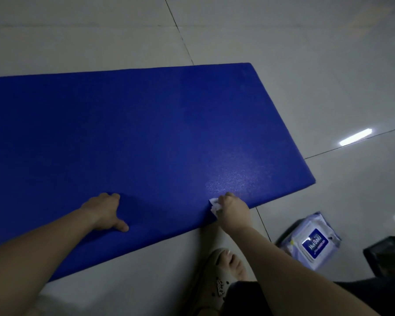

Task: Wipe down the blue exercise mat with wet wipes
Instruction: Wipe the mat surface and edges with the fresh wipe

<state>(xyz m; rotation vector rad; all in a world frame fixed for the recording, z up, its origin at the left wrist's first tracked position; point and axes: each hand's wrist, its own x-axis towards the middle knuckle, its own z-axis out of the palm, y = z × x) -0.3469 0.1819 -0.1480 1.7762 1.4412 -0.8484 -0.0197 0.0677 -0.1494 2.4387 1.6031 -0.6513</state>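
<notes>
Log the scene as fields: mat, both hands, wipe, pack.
mat: blue exercise mat flat on tiled floor
left: left hand presses flat on mat's near edge
right: right hand grips wet wipe on mat's near edge
sheen: pale patch just beyond wipe
pack: wipes pack on floor, off the mat, right side

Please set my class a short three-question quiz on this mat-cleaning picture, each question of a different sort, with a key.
1. True or false: the left hand presses on the mat.
2. Which hand holds the wipe? A. left B. right
3. Fill in: the pack of wipes lies on the ____, off the mat.

Key: 1 true; 2 B, the right hand; 3 floor.
</notes>
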